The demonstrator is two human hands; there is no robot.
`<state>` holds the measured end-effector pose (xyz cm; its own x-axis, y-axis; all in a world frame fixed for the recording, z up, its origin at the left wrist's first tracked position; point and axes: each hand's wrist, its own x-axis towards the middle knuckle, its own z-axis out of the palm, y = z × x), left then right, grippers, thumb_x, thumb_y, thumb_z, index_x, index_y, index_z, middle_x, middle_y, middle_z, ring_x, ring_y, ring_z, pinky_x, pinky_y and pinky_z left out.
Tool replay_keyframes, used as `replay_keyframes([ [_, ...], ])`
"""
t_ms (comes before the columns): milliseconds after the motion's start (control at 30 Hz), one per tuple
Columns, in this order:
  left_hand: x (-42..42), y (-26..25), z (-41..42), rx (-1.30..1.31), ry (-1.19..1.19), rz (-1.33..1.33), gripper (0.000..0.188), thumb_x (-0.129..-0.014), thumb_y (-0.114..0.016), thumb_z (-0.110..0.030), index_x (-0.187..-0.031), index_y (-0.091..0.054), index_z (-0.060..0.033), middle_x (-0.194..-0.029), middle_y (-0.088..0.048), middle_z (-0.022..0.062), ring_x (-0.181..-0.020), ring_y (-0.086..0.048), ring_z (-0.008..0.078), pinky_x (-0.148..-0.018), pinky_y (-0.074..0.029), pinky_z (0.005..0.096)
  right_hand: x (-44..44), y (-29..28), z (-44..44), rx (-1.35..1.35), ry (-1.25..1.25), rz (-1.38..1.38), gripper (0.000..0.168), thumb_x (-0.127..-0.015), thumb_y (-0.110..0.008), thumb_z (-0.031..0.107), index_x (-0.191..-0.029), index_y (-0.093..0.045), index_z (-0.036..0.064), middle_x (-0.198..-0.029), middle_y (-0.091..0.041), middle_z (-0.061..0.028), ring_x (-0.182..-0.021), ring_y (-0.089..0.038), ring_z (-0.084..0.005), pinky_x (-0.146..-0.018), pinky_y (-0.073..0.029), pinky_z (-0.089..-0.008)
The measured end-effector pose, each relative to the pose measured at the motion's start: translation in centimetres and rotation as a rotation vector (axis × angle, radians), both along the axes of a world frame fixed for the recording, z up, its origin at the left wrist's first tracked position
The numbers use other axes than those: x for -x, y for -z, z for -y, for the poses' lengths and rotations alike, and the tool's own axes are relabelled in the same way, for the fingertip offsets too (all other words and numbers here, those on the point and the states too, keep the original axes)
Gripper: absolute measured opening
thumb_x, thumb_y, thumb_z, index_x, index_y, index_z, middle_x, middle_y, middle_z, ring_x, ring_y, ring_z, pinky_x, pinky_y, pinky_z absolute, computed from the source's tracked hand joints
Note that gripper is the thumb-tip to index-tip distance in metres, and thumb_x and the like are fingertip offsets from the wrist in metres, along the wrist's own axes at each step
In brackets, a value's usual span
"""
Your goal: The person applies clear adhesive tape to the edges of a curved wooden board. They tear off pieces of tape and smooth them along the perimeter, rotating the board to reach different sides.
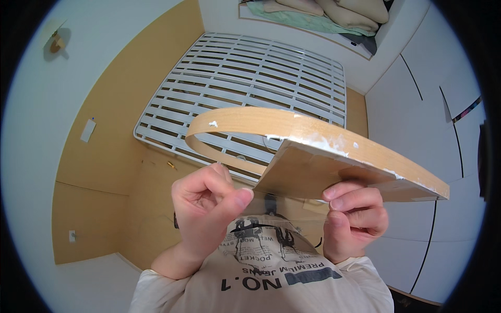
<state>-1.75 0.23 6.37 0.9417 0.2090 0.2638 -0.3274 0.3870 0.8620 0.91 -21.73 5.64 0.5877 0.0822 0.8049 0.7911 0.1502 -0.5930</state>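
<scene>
A curved pale wood-grain band (250, 113), bent into a hoop, is raised in front of me with white residue smeared along it. Against its near side sits a flat brown board (301, 168), maybe cardboard. My right hand (356, 219) has its fingertips over the board's near edge, thumb just below, pinching there. My left hand (207, 207) is by the board's left corner, fingers curled and thumb tip close to that corner. Whether it holds anything thin, I cannot tell. Part of the hoop is hidden behind the board.
Beneath the hoop stands a white slatted bed frame (250, 70). A yellow-handled screwdriver (171, 164) lies on the floor beside it. White cabinets (411, 148) line the right side. A wall lamp (56, 42) is at upper left, and bedding (309, 19) fills a recess at the top.
</scene>
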Motion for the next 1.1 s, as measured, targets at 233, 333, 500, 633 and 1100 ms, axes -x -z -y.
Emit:
replay_keyframes([
  [233, 0.2, 0.3, 0.7, 0.244, 0.106, -0.288, 0.034, -0.098, -0.062, -0.006, -0.070, -0.043, -0.0104, -0.066, -0.040, -0.0018, -0.061, -0.035, 0.0073, -0.057, -0.030, 0.0248, -1.0, 1.1, -1.2, 0.058, 0.135, 0.117, 0.021, -0.083, -0.074, -0.014, -0.084, -0.058, 0.001, -0.099, -0.068, -0.0153, -0.094, -0.071, -0.0316, -0.081, -0.066, -0.0420],
  [333, 0.2, 1.4, 0.5, 0.303, 0.086, -0.303, 0.033, -0.100, -0.061, -0.006, -0.071, -0.044, -0.0105, -0.067, -0.041, -0.0021, -0.061, -0.035, 0.0074, -0.058, -0.030, 0.0247, -1.2, 1.4, -1.4, 0.119, 0.155, 0.143, 0.021, -0.082, -0.075, -0.013, -0.084, -0.058, 0.000, -0.098, -0.069, -0.0143, -0.093, -0.071, -0.0315, -0.082, -0.066, -0.0429],
  [500, 0.7, 2.0, 0.4, 0.326, 0.006, -0.334, 0.027, -0.097, -0.065, -0.006, -0.073, -0.053, -0.0073, -0.069, -0.047, -0.0015, -0.063, -0.039, 0.0088, -0.060, -0.033, 0.0247, -1.6, 2.3, -1.9, 0.086, 0.119, 0.163, 0.021, -0.083, -0.075, -0.012, -0.084, -0.058, 0.000, -0.096, -0.070, -0.0150, -0.093, -0.071, -0.0316, -0.081, -0.066, -0.0438],
  [633, 0.4, 3.6, 0.3, -0.444, -0.447, 0.061, 0.006, -0.086, -0.076, -0.003, -0.084, -0.071, -0.0025, -0.072, -0.057, 0.0004, -0.066, -0.050, 0.0097, -0.061, -0.039, 0.0243, -1.4, 2.3, -1.9, 0.038, 0.118, 0.149, 0.021, -0.084, -0.073, -0.012, -0.086, -0.057, 0.000, -0.096, -0.070, -0.0159, -0.090, -0.073, -0.0317, -0.081, -0.065, -0.0438],
  [1100, -0.2, -2.8, -1.1, -1.138, -0.231, 0.503, 0.051, -0.083, -0.076, -0.047, -0.110, -0.076, -0.0039, -0.096, -0.074, 0.0058, -0.102, -0.066, 0.0268, -0.086, -0.047, 0.0381, -1.4, 0.1, 0.0, 0.195, -0.075, 0.114, 0.020, -0.082, -0.074, -0.014, -0.087, -0.060, -0.002, -0.100, -0.070, -0.0210, -0.081, -0.076, -0.0318, -0.075, -0.065, -0.0400],
])
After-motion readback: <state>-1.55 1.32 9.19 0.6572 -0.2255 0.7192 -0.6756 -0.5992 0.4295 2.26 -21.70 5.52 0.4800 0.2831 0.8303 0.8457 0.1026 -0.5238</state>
